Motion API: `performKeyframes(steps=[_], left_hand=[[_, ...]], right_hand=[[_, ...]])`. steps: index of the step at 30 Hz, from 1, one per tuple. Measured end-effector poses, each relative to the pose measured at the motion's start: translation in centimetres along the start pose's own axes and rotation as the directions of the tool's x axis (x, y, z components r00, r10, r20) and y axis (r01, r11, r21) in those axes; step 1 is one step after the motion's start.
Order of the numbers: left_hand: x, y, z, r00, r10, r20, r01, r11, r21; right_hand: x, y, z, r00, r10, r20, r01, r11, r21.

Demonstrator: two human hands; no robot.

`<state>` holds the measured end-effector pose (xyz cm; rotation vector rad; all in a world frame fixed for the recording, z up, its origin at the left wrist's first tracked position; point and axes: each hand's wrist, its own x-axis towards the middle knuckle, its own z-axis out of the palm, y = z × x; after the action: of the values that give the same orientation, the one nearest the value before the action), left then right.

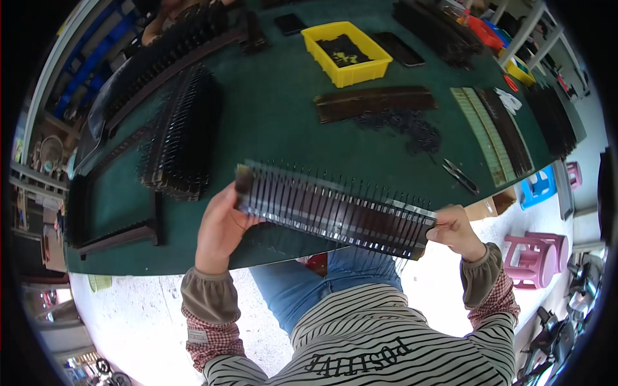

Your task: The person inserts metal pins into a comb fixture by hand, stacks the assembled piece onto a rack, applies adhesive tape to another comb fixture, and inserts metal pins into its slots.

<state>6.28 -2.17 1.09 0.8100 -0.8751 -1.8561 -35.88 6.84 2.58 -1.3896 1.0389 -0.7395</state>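
Observation:
Between my two hands is a long dark strip with rows of thin metal pins (335, 211), raised above the front edge of the table and tilted down to the right. My left hand (221, 222) is closed around its left end. At the other end, my right hand (452, 230) pinches the strip between thumb and fingers. Pins stick out along both long sides. Beyond it on the table lie a brown flat strip (376, 103) and a heap of small dark pieces (405, 128). A pair of tweezers or snips (459, 176) lies near my right hand.
The green table (270, 122) carries a stack of pinned strips (183, 128), a dark frame (116, 235) and a yellow bin (347, 76) with dark pieces. Pale green and dark strips (486, 138) lie at right. Pink stools (531, 260) stand beyond. Another person's arm (154, 29) shows far left.

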Motion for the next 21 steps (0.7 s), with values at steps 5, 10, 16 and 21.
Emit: performKeyframes(steps=[5,10,16,21], left_hand=[[-1.5,-1.2,-0.2,0.993,-0.012,-0.115,0.008,0.999,-0.041],[-2.9,-2.8,1.0,0.973,0.035,-0.23,-0.057,0.994,-0.088],[-2.9,-2.2,1.2,0.969,-0.019,-0.245,0.007,0.999,-0.049],[-2.6,-1.9,1.1,0.951,-0.074,-0.301,0.041,0.993,-0.115]], right_hand=[[4.5,1.5,-0.9,0.989,0.022,-0.146,-0.003,0.991,0.131],[8.9,0.6,-3.0,0.871,-0.396,-0.289,0.042,0.648,-0.761],[12.3,2.2,-4.6,0.868,-0.386,-0.311,-0.031,0.584,-0.811],[12.6,2.2,-4.8,0.874,-0.374,-0.309,-0.032,0.592,-0.805]])
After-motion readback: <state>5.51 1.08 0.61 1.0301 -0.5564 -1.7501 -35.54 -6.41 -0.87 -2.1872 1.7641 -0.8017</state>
